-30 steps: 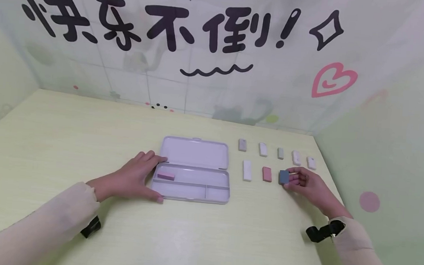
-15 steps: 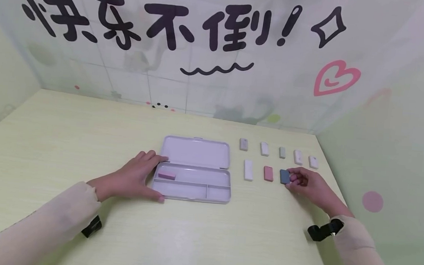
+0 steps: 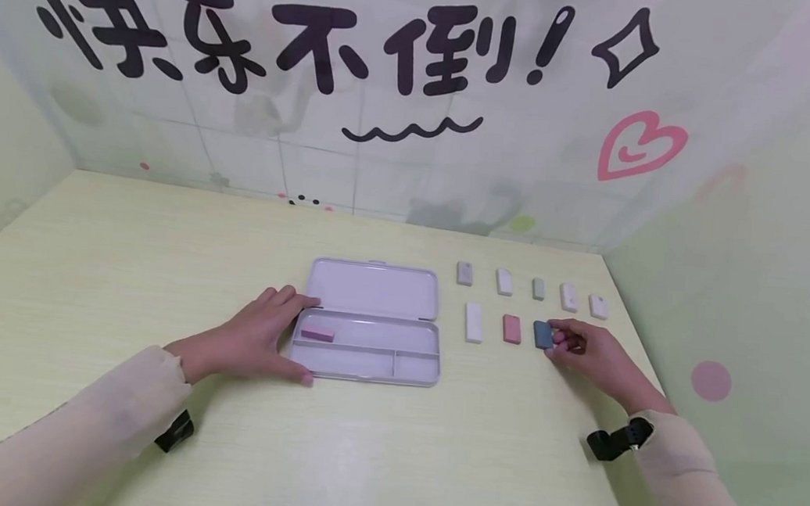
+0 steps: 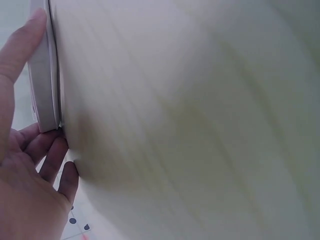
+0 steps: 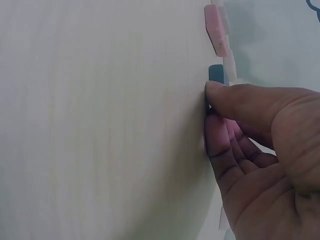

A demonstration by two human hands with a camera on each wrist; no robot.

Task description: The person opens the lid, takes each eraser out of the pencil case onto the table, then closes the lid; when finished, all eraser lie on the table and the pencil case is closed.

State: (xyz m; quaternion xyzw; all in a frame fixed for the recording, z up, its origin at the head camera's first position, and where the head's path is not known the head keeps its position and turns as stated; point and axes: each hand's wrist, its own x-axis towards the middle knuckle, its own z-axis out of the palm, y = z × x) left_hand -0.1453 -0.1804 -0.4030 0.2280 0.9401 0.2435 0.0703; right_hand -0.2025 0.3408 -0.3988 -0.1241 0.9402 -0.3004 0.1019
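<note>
In the head view, a pale lilac pencil case [image 3: 369, 364] lies with its lid [image 3: 373, 288] folded back. One pink eraser [image 3: 318, 333] sits in its long upper compartment. My left hand [image 3: 251, 336] spans the case's left end, thumb at the front corner and a finger by the hinge; the left wrist view has the thumb along the case's side [image 4: 44, 85]. Over on the right, my right hand [image 3: 588, 352] pinches the right end of a blue eraser [image 3: 543, 335] on the table. In the right wrist view the thumb hides part of that eraser [image 5: 216, 73].
Left of the blue eraser lie a red-pink eraser [image 3: 511, 329] and a long white eraser [image 3: 473, 323]. Behind them runs a row of several small erasers, among them a grey one [image 3: 464, 274] and a green one [image 3: 538, 289]. A wall [image 3: 717, 322] borders the table's right side.
The blue eraser, tilted in the right hand's fingers a second ago, now lies flatter in line with the red-pink and white ones. The left hand has stayed at the case.
</note>
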